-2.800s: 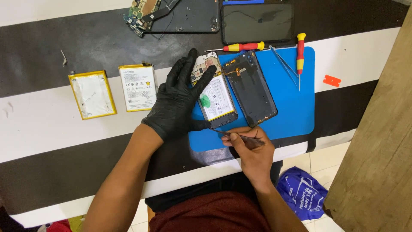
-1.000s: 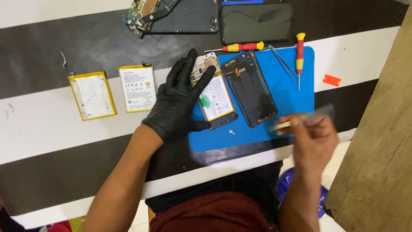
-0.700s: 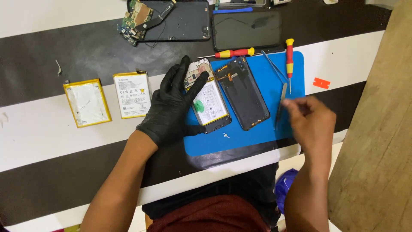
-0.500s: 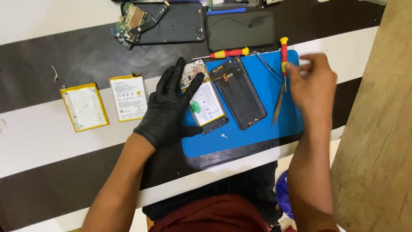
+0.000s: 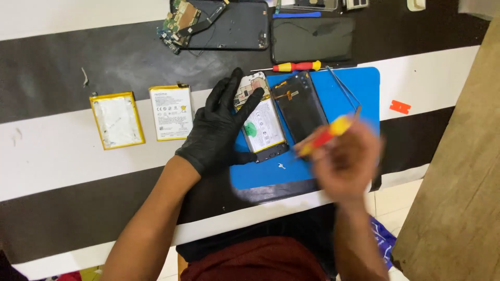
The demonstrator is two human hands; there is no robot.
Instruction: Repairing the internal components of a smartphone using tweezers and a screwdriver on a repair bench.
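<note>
Two hands at work on the blue mat [image 5: 359, 86]: your left hand [image 5: 221, 127], in a black glove, lies spread and flat with fingers pressing the opened phone [image 5: 262, 122] against the mat, and your right hand [image 5: 350, 158], bare and blurred, is closed around a red-and-yellow screwdriver [image 5: 324, 135] whose tip points left toward that phone. Phone sits at the mat's left half, innards up, a dark back cover [image 5: 302, 105] lying just beside it on the right. Keep the gloved palm planted so the phone cannot skate. Bring the driver in slowly, seat the tip square before turning, and keep the shaft upright. Watch the small loose part [image 5: 281, 166] on the near edge of the mat; do not sweep it off. A second screwdriver [image 5: 297, 66] and tweezers [image 5: 344, 88] lie at the far edge, two batteries [image 5: 140, 115] well off to the left.
</note>
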